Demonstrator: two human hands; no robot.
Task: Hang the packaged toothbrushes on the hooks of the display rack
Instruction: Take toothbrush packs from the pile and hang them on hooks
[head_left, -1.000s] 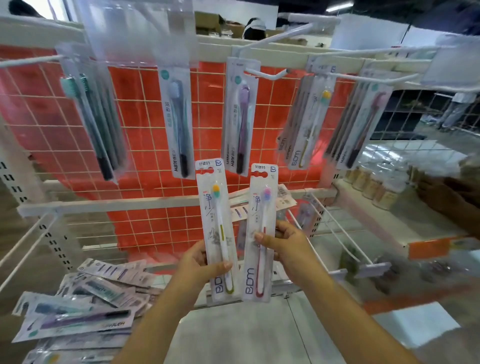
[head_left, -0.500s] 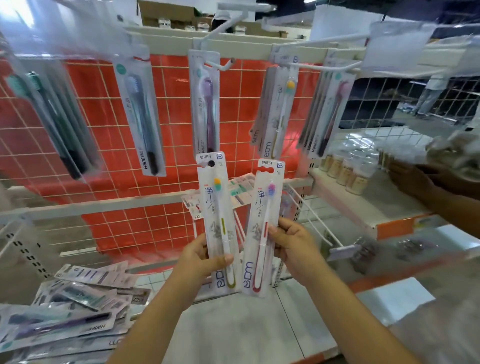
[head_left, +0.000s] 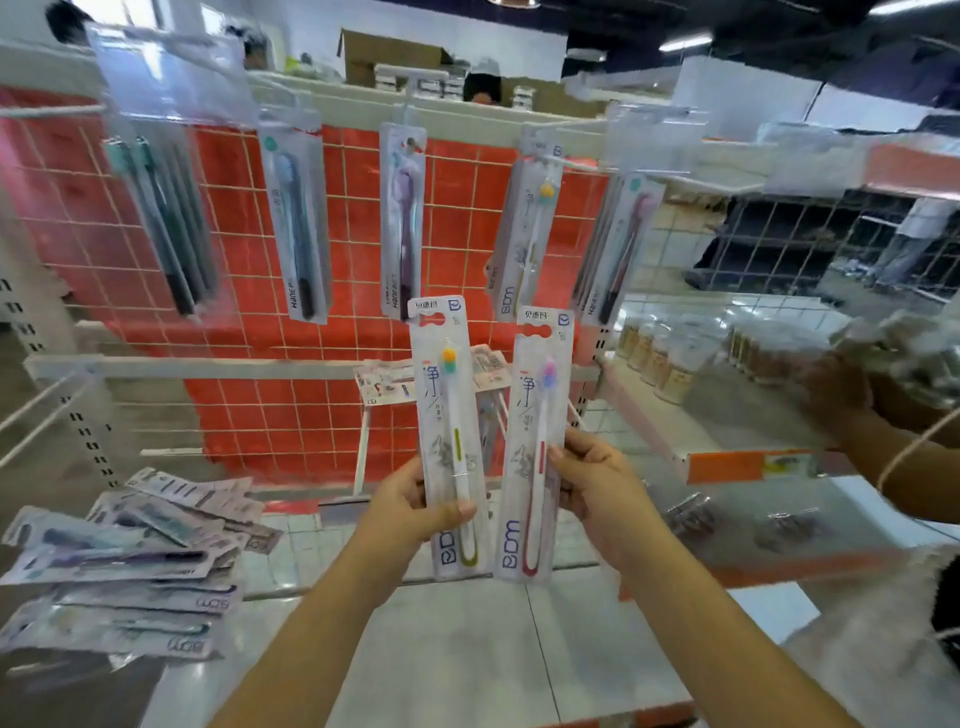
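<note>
White-carded toothbrush packs, long axes upright: left hand (head_left: 410, 512) pinches the yellow-headed pack (head_left: 451, 436), right hand (head_left: 597, 483) the pink-headed pack (head_left: 537, 441). Matching hook (head_left: 566, 162) lies above, nearer the right.

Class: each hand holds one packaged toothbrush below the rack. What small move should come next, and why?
Probably raise the left hand so its yellow-handled pack goes up toward the hook holding matching BDM packs. Both packs are upright, hang holes on top, still below every hook.
</note>
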